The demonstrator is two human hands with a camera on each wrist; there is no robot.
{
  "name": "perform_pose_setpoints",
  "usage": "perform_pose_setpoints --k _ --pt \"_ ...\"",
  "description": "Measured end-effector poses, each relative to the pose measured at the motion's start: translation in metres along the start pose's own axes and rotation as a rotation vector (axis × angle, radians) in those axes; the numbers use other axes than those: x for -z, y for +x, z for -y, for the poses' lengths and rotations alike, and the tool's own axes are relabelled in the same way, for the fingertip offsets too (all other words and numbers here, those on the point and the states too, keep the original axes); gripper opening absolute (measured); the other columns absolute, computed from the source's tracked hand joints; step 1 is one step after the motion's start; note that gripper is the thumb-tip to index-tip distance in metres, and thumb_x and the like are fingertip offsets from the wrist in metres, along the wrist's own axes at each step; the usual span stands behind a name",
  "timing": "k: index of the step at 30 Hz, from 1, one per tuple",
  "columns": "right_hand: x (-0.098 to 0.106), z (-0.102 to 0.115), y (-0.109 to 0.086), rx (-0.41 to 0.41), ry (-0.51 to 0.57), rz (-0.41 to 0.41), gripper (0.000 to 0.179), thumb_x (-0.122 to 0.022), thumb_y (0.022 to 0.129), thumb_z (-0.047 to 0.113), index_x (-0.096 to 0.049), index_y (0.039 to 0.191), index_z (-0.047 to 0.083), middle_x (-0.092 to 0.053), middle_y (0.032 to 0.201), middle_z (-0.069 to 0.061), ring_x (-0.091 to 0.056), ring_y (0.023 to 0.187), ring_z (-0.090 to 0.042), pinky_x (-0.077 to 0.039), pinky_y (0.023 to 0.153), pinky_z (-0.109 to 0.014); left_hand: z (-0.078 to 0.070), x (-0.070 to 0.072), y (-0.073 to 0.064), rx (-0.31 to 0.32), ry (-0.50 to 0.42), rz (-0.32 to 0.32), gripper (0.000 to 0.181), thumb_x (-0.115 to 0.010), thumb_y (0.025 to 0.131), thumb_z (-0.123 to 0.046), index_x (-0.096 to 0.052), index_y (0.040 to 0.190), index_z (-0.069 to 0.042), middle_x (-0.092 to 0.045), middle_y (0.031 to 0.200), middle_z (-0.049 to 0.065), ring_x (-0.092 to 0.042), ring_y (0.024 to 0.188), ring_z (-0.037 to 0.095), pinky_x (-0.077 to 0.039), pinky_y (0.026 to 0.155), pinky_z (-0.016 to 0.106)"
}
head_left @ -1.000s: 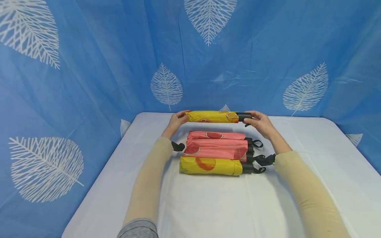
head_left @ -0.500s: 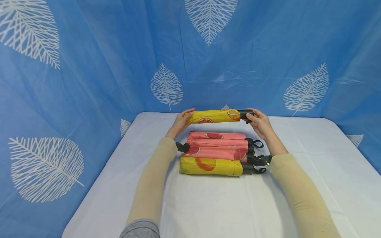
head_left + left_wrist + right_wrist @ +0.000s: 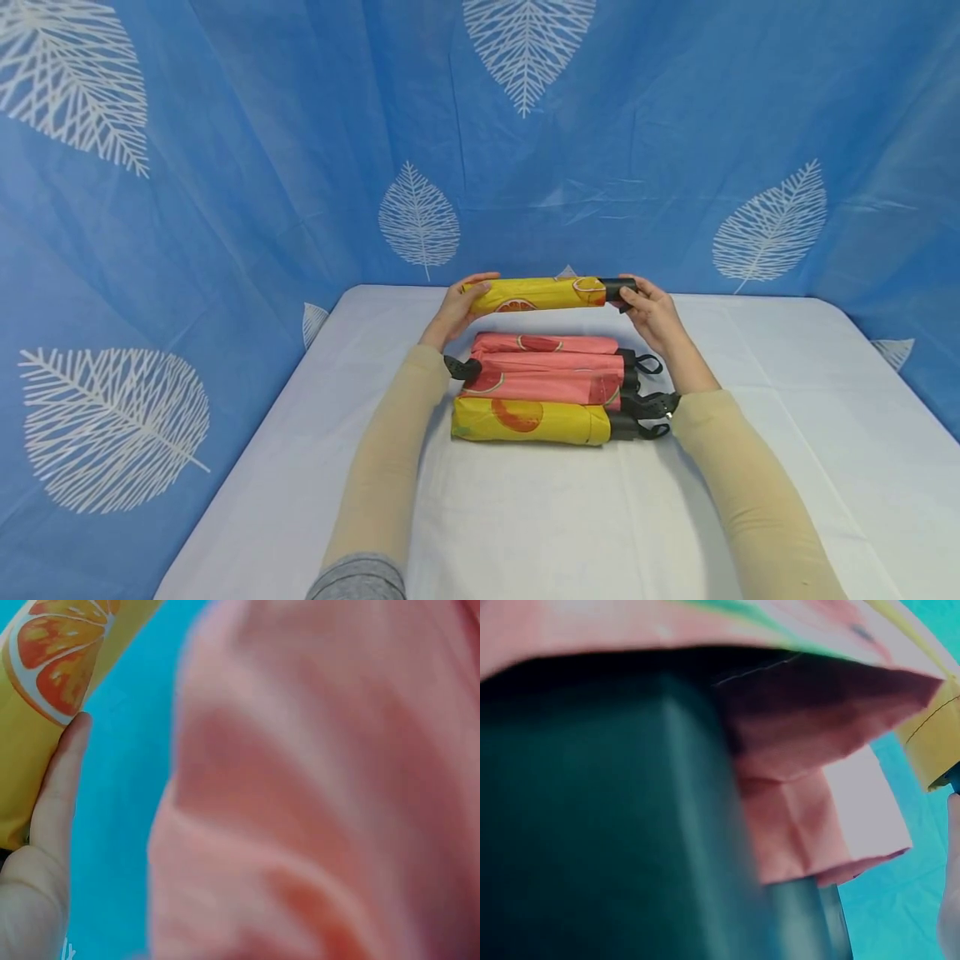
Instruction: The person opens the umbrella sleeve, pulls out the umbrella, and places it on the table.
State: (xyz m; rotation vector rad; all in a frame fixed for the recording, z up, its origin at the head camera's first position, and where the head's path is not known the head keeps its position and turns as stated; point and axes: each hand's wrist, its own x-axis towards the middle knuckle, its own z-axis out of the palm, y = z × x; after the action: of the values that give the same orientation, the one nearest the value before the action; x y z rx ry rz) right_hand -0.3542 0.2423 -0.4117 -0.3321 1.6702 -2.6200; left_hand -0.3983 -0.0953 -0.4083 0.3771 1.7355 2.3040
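Both hands hold a folded yellow umbrella (image 3: 543, 294) with orange-slice prints, lying crosswise behind a row of other folded umbrellas. My left hand (image 3: 455, 308) grips its fabric end, thumb in front. In the left wrist view, the thumb (image 3: 60, 787) lies along the yellow fabric. My right hand (image 3: 651, 312) holds the black handle (image 3: 617, 288) at the other end. In front lie pink watermelon-print umbrellas (image 3: 547, 377) and, nearest me, another yellow umbrella (image 3: 555, 422). Pink fabric fills much of the left wrist view; a dark handle (image 3: 600, 825) blocks much of the right wrist view.
The umbrellas lie on a white-covered table (image 3: 525, 517). Black wrist loops (image 3: 648, 363) stick out from the handles on the right. A blue curtain (image 3: 600, 192) with white leaf prints hangs close behind the table's back edge.
The left hand has shifted right and covers more of the held umbrella's end. The handle end has moved slightly right and up with the right hand. The row in front stays put.
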Motion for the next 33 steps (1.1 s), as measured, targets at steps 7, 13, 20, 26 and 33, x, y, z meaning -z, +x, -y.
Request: perform_pose_setpoints --k 7,13,20,26,33 --pt "0.004 0.004 -0.001 0.019 0.052 -0.011 0.038 -0.05 0.096 -0.001 -0.04 0.132 -0.007 -0.046 0.119 -0.01 -0.062 0.097 -0.013 -0.046 0.088 -0.021 -0.003 0.001 0.0 -0.037 -0.037 -0.013 0.038 -0.056 0.096 -0.014 -0.054 0.131 0.001 -0.056 0.118 0.012 -0.057 0.095 0.019 -0.053 0.074 0.027" --pt "0.009 0.007 -0.003 0.043 0.076 -0.029 0.027 -0.051 0.096 -0.001 -0.05 0.122 -0.002 -0.043 0.119 -0.01 -0.061 0.097 -0.014 -0.047 0.088 -0.023 -0.005 0.005 -0.002 -0.058 -0.025 0.007 0.038 -0.056 0.096 -0.015 -0.054 0.132 -0.001 -0.055 0.122 0.013 -0.057 0.098 0.02 -0.052 0.079 0.028" --pt "0.017 0.009 -0.005 0.048 0.137 -0.055 0.026 -0.051 0.095 -0.002 -0.051 0.121 -0.003 -0.04 0.122 -0.01 -0.062 0.096 -0.015 -0.047 0.088 -0.025 -0.007 0.009 -0.005 -0.062 -0.019 -0.016 0.038 -0.057 0.096 -0.016 -0.055 0.132 -0.003 -0.054 0.123 0.013 -0.057 0.096 0.019 -0.051 0.077 0.026" --pt "0.024 0.009 -0.008 0.037 0.182 -0.055 0.019 -0.049 0.096 -0.001 -0.061 0.11 0.003 -0.042 0.121 -0.009 -0.063 0.097 -0.015 -0.048 0.087 -0.026 -0.01 0.014 -0.01 -0.076 -0.032 -0.037 0.04 -0.057 0.096 -0.015 -0.052 0.133 0.002 -0.053 0.124 0.014 -0.057 0.095 0.018 -0.051 0.077 0.025" --pt "0.035 0.009 -0.012 0.031 0.214 -0.062 0.019 -0.049 0.096 0.0 -0.063 0.109 0.003 -0.055 0.112 -0.008 -0.065 0.093 -0.017 -0.048 0.087 -0.026 -0.01 0.023 -0.015 -0.097 -0.037 -0.041 0.038 -0.056 0.097 -0.013 -0.053 0.132 0.001 -0.05 0.127 0.016 -0.057 0.098 0.019 -0.051 0.079 0.025"
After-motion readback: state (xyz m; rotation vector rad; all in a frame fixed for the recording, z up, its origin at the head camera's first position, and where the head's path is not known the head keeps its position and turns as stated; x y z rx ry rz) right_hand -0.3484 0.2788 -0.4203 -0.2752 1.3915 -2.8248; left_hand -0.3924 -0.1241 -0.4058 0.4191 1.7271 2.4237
